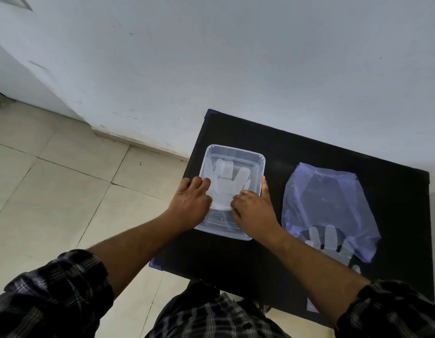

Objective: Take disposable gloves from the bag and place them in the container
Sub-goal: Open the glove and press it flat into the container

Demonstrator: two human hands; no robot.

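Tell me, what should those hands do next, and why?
Probably lift the right hand off the glove in the container and reach into the bag. One glove already lies flat in the container under both hands, while another glove shows at the bag's near end.

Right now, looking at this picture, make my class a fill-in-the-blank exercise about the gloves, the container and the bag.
1. Both hands rest on the clear container, which stands on a ____ table.
2. The glove inside the container lies under the left hand and the right hand, its fingers pointing toward the ____.
3. The bluish plastic bag lies to the ____ of the container.
4. Another glove shows at the bag's ____ end.

Missing words: black; wall; right; near
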